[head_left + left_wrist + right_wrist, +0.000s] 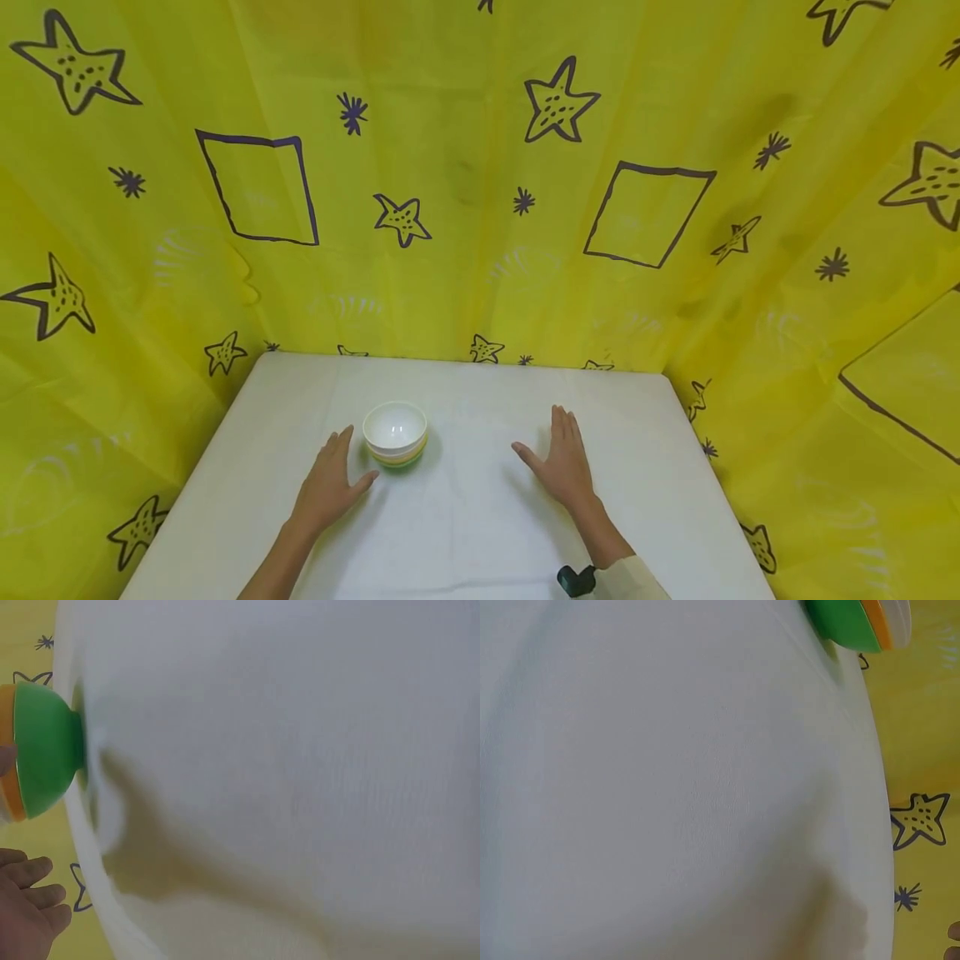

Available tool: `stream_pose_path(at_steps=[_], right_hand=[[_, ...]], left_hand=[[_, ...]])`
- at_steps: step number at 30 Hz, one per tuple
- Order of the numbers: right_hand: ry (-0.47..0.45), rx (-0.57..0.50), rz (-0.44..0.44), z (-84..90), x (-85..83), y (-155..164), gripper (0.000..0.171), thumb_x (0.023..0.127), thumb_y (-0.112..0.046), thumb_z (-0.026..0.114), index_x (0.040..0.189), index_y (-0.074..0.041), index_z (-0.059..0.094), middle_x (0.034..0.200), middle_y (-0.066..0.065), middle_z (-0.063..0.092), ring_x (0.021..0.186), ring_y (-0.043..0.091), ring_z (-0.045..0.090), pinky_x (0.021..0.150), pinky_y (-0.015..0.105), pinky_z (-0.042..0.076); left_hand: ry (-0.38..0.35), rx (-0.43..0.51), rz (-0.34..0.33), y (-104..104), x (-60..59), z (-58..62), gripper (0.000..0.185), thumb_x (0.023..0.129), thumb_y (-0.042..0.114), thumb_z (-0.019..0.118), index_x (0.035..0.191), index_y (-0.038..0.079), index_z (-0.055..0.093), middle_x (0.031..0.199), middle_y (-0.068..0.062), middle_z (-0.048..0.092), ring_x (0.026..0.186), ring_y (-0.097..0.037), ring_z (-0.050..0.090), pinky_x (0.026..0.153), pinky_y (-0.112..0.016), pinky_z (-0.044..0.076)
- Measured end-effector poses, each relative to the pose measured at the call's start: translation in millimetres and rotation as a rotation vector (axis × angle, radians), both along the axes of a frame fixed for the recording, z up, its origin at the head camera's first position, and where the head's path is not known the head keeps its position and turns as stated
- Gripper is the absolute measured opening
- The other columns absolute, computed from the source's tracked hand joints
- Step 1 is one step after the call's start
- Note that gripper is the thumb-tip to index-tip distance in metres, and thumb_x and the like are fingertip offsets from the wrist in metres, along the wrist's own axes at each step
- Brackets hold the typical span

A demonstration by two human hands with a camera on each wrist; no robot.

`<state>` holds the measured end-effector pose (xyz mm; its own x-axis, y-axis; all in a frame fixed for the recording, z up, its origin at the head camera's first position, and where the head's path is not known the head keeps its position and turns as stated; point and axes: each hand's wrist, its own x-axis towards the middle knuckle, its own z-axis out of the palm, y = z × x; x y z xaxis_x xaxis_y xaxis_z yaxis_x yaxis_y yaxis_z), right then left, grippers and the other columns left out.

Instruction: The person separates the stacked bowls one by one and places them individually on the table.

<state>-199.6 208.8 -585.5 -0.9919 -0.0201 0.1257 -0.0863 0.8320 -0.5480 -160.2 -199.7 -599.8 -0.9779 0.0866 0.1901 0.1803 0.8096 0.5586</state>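
Note:
Three nested bowls stand upright on the left half of the white table. On top is a white bowl [395, 429], and under its rim show an orange bowl [7, 716] and a green bowl [45, 750] at the bottom. My left hand [327, 486] is beside the stack on its left, thumb spread from the fingers and holding nothing. In the left wrist view its thumb overlaps the orange bowl. Right of the stack, a wide gap away, my right hand [566, 467] hovers over the table with straight fingers and thumb apart. It holds nothing.
The table [465, 533] has a white cover with slight creases. A yellow curtain [465, 275] with dark stars and squares closes in the back and both sides. A dark strap [576, 581] sits at the right wrist beside a light sleeve [632, 581].

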Motion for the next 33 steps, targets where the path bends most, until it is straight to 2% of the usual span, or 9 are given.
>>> stream_pose_path(at_steps=[7,10,16,21,29,33], right_hand=[[-0.010,-0.018,0.039,0.9,-4.9,-18,0.113,0.091,-0.065,0.070,0.163,0.006,0.021,0.169,0.025,0.024,0.158,0.044,0.015,0.125,0.059,0.018],[-0.008,-0.033,0.053,0.8,-6.4,-25,0.111,0.091,-0.065,0.070,0.163,0.006,0.022,0.169,0.024,0.025,0.158,0.043,0.016,0.125,0.059,0.018],[-0.004,-0.073,0.066,-0.3,-7.8,-37,0.111,0.091,-0.068,0.069,0.162,0.006,0.026,0.167,0.025,0.029,0.157,0.043,0.020,0.124,0.060,0.022],[-0.021,-0.089,0.080,0.3,-10.6,-47,0.111,0.091,-0.070,0.067,0.162,0.005,0.028,0.167,0.025,0.030,0.156,0.043,0.021,0.124,0.060,0.022],[-0.055,-0.129,0.089,7.6,-11.4,-66,0.110,0.090,-0.070,0.068,0.163,0.002,0.028,0.168,0.023,0.030,0.157,0.042,0.021,0.124,0.060,0.023],[-0.046,-0.159,0.111,9.3,-12.4,-76,0.110,0.090,-0.070,0.068,0.162,0.003,0.029,0.167,0.024,0.031,0.156,0.044,0.023,0.122,0.063,0.025]], left_hand=[[-0.090,0.033,0.009,9,0.2,-1.6,0.097,0.092,0.034,0.081,0.158,-0.012,0.026,0.157,-0.041,0.032,0.147,-0.059,0.028,0.114,-0.070,0.032],[-0.105,0.055,0.014,12,-0.2,-2.5,0.098,0.092,0.035,0.080,0.158,-0.013,0.025,0.159,-0.041,0.030,0.147,-0.059,0.027,0.115,-0.070,0.031],[-0.087,0.123,0.012,17,-4.4,-5.0,0.100,0.090,0.034,0.082,0.156,-0.014,0.026,0.160,-0.037,0.031,0.148,-0.058,0.026,0.118,-0.068,0.027],[-0.081,0.154,0.021,20,-7.8,-5.3,0.102,0.087,0.034,0.084,0.157,-0.014,0.027,0.160,-0.038,0.032,0.148,-0.058,0.027,0.117,-0.069,0.028],[-0.026,0.226,0.010,25,-15.5,-12.4,0.104,0.083,0.028,0.090,0.156,-0.013,0.029,0.156,-0.038,0.038,0.145,-0.057,0.034,0.116,-0.069,0.031],[-0.037,0.263,0.013,28,-18.8,-15.0,0.107,0.082,0.029,0.092,0.157,-0.012,0.028,0.156,-0.037,0.039,0.145,-0.055,0.036,0.117,-0.067,0.031]])
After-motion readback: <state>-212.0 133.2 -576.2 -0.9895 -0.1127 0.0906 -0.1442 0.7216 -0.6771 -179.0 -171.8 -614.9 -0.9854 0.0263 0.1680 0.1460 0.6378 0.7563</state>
